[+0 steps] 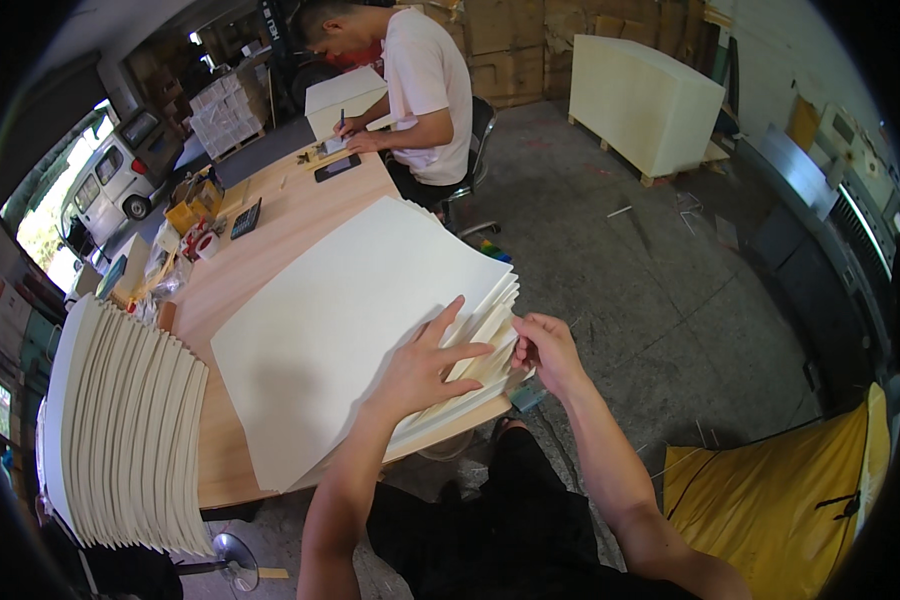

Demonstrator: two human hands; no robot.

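Note:
A stack of large white paper sheets (320, 310) lies on the wooden table in front of me, its right edge fanned into several uneven layers. My left hand (425, 368) rests on the stack near that edge, open, with its fingers spread over the sheets. At the near right corner, my right hand (550, 350) is closed with curled fingers on the sheet edges. How many sheets it pinches is hidden by the fingers. To the left stands a tall, curved pile of cream-white sheets (135, 430), layered in many bundles.
Across the wooden table (280, 215), a seated person (425, 95) writes beside a dark phone (337, 168). A calculator (246, 220) and tape roll (207, 245) lie at the table's left side. A wrapped pallet block (640, 110) stands behind; yellow cloth (780, 500) hangs at lower right.

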